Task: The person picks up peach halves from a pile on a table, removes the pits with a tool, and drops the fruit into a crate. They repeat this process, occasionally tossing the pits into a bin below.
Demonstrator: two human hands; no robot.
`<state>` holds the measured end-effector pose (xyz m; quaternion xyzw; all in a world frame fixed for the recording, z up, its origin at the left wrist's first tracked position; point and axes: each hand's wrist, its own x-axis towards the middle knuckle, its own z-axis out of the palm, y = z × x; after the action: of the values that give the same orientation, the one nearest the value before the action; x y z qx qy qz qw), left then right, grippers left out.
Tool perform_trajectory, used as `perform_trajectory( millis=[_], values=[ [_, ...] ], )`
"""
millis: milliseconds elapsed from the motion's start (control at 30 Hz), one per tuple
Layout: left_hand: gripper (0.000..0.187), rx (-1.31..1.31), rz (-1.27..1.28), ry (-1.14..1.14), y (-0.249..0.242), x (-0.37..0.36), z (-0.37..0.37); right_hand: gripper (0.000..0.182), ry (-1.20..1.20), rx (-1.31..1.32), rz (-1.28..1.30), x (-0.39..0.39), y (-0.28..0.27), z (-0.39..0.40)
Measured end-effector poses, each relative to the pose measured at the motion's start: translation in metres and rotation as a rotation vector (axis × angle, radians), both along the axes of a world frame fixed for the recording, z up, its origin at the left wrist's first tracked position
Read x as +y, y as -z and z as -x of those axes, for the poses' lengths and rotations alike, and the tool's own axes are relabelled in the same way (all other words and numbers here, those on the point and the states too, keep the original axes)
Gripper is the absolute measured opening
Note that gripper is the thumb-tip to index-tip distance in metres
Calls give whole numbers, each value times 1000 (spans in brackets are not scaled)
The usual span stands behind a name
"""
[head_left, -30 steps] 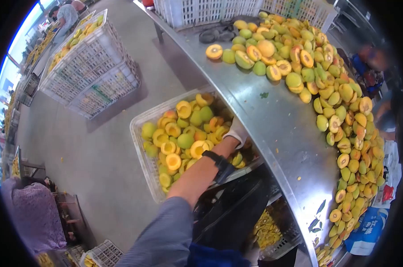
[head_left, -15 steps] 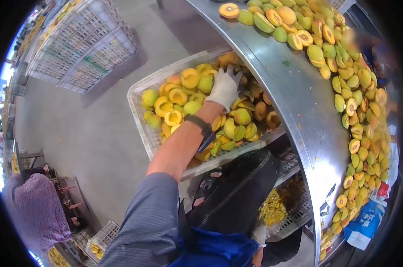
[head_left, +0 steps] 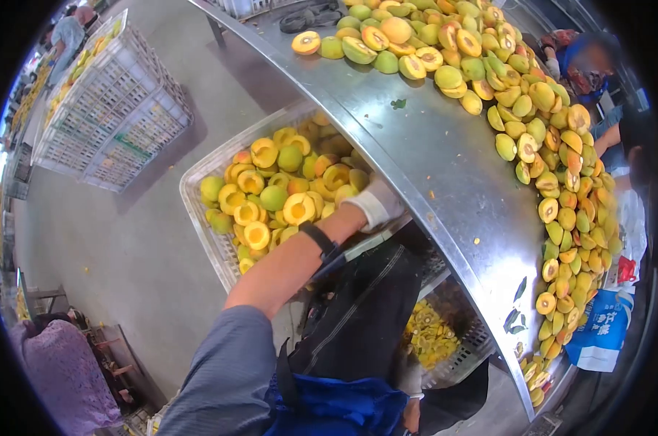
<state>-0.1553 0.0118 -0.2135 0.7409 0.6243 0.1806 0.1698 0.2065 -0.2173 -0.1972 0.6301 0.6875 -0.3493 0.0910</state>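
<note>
My left hand, in a pale glove, reaches to the near right side of a white plastic crate full of pitted yellow peach halves. Its fingers disappear below the metal table's edge, so I cannot see whether they hold anything. My right hand, gloved too, is low beside my dark trousers, next to a lower crate with yellow fruit pieces. The fingers of that hand are hidden.
The curved metal table overhangs the crate and carries a long pile of peach halves with stones. Tall stacked crates stand at the left. A co-worker is across the table; a blue-and-white bag lies right.
My left hand has moved from atop the peach halves in the crate toward me, to its near right side, its fingers now out of sight. The view has shifted right.
</note>
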Motion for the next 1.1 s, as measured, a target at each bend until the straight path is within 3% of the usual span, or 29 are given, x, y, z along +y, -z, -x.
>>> perform_trajectory(
  millis=[67, 133, 200, 267, 333, 400, 533, 567, 667, 733, 800, 900, 1000, 1067, 1100],
  values=[
    [36, -36, 5, 68, 8, -24, -13, 46, -154, 38, -160, -7, 3, -10],
    [41, 117, -60, 44, -7, -51, -9, 51, 26, 136, -149, -4, -5, -5],
    [48, 243, -79, 48, -7, -84, 3, 55, 540, 295, 71, -1, -23, 13],
    [55, 352, -87, 71, 9, -106, 18, 59, 529, 297, 67, -5, -20, 5],
    [56, 431, -25, 159, -25, -134, 27, 61, 530, 247, 78, -2, -23, 4],
    [55, 339, 77, 134, -36, -164, 33, 62, 530, 134, 121, 1, -33, 8],
    [53, 388, 31, 131, -43, -235, 47, 59, 505, 265, 32, -6, -18, 2],
    [50, 383, 128, 122, -63, -245, 49, 58, 503, 279, 10, -7, -22, 4],
    [47, -46, 280, -141, -79, -279, 62, 57, 472, 285, -28, -9, -13, -2],
    [52, -52, 26, -546, -84, -294, 71, 56, 500, 299, -1, -11, -6, -4],
    [55, -66, -228, -951, -58, -300, 92, 56, 461, 339, 1, -10, -9, -2],
    [57, -63, -359, -1307, 32, -315, 140, 54, 394, 260, -25, -9, -4, -6],
    [52, -629, -246, -1677, 13, -301, 146, 50, 463, 264, -12, -13, -18, -1],
    [46, -1088, -139, -1574, 49, -315, 159, 47, 481, 296, -51, -20, -1, -12],
    [43, -1311, -78, -1502, 82, -328, 168, 42, 512, 337, -82, -19, -24, 2]
  ],
)
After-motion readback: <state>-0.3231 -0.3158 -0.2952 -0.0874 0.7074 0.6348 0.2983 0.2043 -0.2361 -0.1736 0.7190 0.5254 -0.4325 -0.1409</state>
